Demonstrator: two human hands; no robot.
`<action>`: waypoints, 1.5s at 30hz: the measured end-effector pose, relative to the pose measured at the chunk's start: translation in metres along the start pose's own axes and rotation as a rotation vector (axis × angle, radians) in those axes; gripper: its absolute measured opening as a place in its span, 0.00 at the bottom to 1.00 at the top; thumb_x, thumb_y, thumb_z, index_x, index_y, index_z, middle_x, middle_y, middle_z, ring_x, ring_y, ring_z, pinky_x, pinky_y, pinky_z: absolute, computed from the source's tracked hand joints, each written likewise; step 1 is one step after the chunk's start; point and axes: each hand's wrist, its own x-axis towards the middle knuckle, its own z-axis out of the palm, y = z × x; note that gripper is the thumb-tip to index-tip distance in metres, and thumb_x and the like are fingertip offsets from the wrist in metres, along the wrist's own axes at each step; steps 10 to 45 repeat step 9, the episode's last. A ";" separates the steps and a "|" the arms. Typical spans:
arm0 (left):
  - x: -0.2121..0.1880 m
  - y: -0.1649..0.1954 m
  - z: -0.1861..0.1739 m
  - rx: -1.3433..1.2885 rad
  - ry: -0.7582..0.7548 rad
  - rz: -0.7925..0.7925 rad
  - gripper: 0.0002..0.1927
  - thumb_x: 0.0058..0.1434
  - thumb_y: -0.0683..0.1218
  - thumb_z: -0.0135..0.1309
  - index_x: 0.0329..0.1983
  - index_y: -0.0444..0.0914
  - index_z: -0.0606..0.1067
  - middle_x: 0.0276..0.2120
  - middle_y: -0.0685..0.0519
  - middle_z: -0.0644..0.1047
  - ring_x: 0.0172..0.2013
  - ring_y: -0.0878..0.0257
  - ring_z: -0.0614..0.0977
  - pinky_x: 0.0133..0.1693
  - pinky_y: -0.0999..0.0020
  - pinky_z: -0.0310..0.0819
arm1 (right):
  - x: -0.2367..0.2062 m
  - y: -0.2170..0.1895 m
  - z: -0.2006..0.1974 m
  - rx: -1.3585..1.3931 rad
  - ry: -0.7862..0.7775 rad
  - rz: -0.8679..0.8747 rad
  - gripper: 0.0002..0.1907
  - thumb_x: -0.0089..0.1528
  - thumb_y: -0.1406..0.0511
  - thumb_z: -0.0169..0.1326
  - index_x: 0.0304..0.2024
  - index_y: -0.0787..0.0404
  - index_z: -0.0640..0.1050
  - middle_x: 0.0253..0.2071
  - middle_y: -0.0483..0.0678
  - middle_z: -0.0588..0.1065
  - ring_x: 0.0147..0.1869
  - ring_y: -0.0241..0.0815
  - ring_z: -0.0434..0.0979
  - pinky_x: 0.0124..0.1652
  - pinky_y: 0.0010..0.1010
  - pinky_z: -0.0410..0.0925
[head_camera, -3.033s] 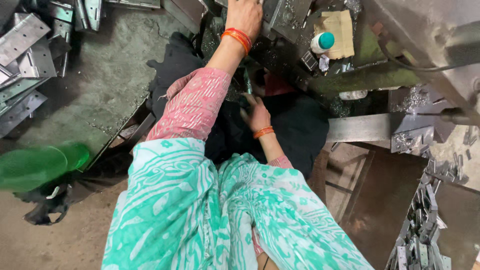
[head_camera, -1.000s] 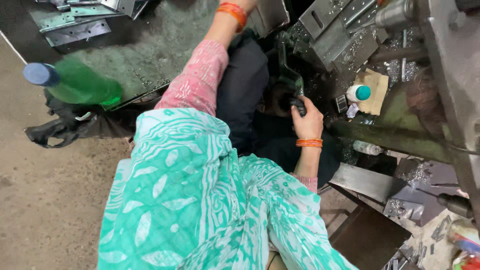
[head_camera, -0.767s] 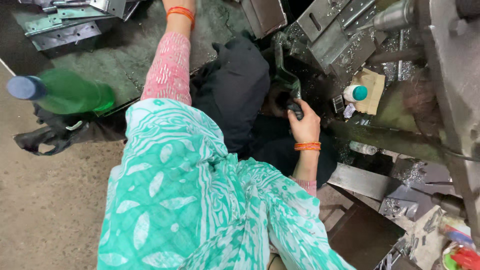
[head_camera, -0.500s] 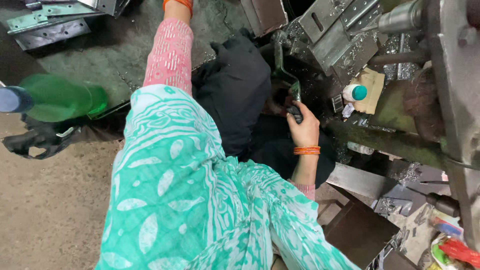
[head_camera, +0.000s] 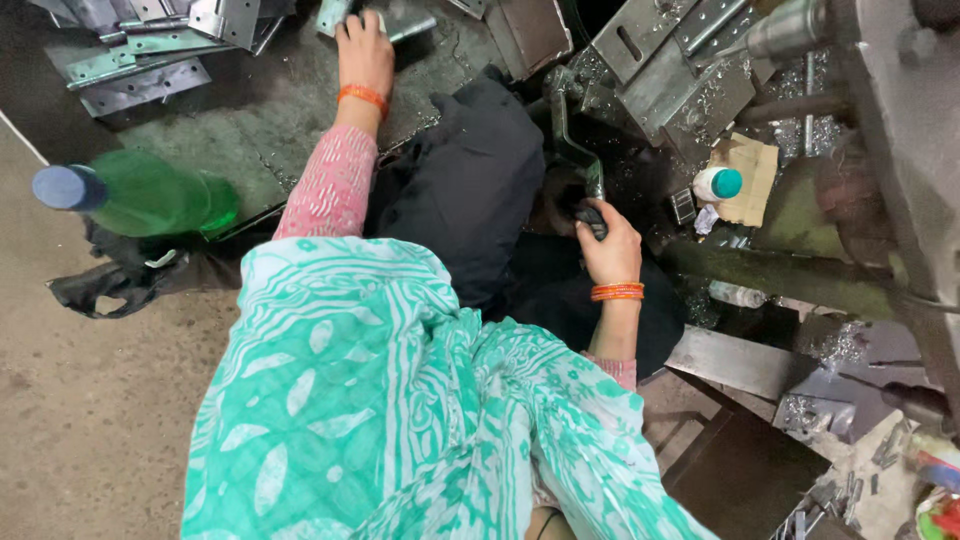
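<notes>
Hinge plate (head_camera: 345, 12) at the upper middle of the frame sits under my left hand (head_camera: 365, 50), fingers curled on it, while my right hand (head_camera: 610, 245) grips the lever (head_camera: 575, 150); pulling early could pinch fingers.

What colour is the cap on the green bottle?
Blue; the cap on the bottle shows best in the head view.
</notes>
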 end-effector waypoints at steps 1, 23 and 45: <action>-0.013 0.003 0.001 -0.064 -0.001 0.014 0.12 0.62 0.42 0.50 0.46 0.34 0.79 0.48 0.48 0.72 0.45 0.52 0.74 0.44 0.59 0.75 | -0.001 -0.001 -0.001 0.018 -0.033 0.105 0.22 0.58 0.61 0.59 0.56 0.52 0.79 0.45 0.53 0.81 0.43 0.55 0.84 0.45 0.41 0.74; -0.066 0.014 -0.017 -0.439 -0.159 0.033 0.38 0.50 0.43 0.64 0.67 0.34 0.71 0.55 0.43 0.71 0.52 0.45 0.73 0.47 0.54 0.77 | 0.004 0.019 0.014 -0.119 0.066 -0.056 0.23 0.60 0.57 0.61 0.58 0.50 0.79 0.51 0.54 0.80 0.55 0.56 0.79 0.52 0.44 0.71; -0.066 0.014 -0.017 -0.439 -0.159 0.033 0.38 0.50 0.43 0.64 0.67 0.34 0.71 0.55 0.43 0.71 0.52 0.45 0.73 0.47 0.54 0.77 | 0.004 0.019 0.014 -0.119 0.066 -0.056 0.23 0.60 0.57 0.61 0.58 0.50 0.79 0.51 0.54 0.80 0.55 0.56 0.79 0.52 0.44 0.71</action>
